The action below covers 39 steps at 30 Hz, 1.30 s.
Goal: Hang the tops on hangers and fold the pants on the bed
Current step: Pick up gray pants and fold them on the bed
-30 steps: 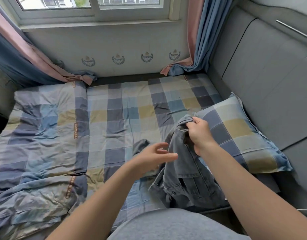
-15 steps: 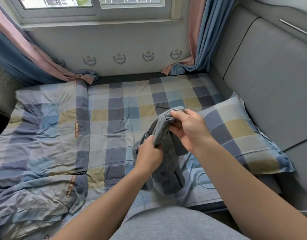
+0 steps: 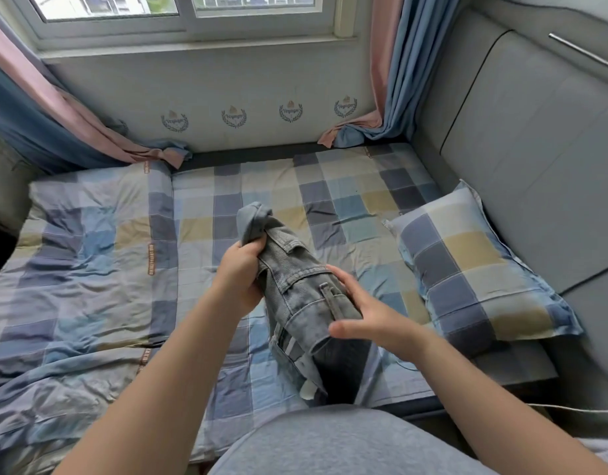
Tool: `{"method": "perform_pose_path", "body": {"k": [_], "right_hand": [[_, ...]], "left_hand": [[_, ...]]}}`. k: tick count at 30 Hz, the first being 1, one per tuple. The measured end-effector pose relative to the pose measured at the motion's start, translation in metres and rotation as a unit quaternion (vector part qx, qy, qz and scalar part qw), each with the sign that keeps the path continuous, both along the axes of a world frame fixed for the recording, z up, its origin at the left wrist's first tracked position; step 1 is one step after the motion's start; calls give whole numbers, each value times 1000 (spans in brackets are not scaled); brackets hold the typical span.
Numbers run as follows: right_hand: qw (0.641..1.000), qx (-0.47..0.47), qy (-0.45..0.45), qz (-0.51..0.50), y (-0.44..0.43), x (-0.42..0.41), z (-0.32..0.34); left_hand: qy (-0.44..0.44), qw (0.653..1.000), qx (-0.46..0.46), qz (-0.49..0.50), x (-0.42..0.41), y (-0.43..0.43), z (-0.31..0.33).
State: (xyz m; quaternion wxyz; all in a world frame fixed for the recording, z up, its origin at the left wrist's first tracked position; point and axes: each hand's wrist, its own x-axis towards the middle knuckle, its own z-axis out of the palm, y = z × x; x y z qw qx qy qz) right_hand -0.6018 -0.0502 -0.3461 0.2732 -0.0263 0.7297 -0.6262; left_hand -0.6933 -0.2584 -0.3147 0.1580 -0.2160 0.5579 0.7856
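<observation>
A pair of grey denim pants [image 3: 295, 289] hangs bunched in the air above the checked bed [image 3: 330, 193]. My left hand [image 3: 239, 279] grips the bunched cloth near its upper end, and a folded cuff sticks up above my fist. My right hand [image 3: 367, 311] is against the right side of the pants lower down, fingers straight along the fabric and thumb apart. The lower end of the pants droops toward the bed's front edge. No tops or hangers are in view.
A checked pillow [image 3: 467, 269] lies at the right of the bed against the grey padded headboard [image 3: 535, 149]. A rumpled checked quilt [image 3: 73, 286] covers the left half. Curtains [image 3: 391, 97] hang at both sides of the window wall behind.
My left hand took hold of the pants and raised them to the left. My right hand let go of the top and moved down to the side of the cloth.
</observation>
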Motion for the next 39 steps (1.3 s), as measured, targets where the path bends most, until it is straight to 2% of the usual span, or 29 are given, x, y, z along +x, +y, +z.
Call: {"method": "perform_pose_path", "body": {"k": [3,6,10,13,16,19,23,25,28,29,33,36,39], "right_hand": [[999,3,-4,32,-2,8,-12],[995,53,68,-42,-6,2,-28],[987,48,101,-112,-2,-8,-23],[975,69,145,-151,6,-20,-11],[962,93,180,-182,8,-34,3],[947,148,223,-176,6,-46,14],[940,188,249,-138,-4,-52,27],[935,207,268,-109,-11,-53,35],[942,189,269,-67,-17,-53,40],[950,168,257,-63,-17,-52,39],[974,98,187,-82,-8,-38,22],[985,111,119,-57,-8,-20,-4],[977,193,70,-54,-20,-4,-37]], "left_hand": [[-38,999,31,-9,-1,-6,-5],[-67,997,32,-24,-4,-12,-8],[-79,996,12,-29,-9,-22,-16],[-47,999,-1,-16,-9,-29,-21],[-10,987,-139,-75,-2,-25,-22],[72,954,-238,-170,9,-15,-19],[157,892,-241,-350,30,12,-25],[194,880,-276,-335,39,25,-35],[246,877,-331,-247,37,30,-44],[249,880,-335,-226,33,28,-44],[184,938,-259,-137,21,16,-26],[148,964,-198,-101,18,13,-9],[128,979,-139,-81,21,19,10]]}}
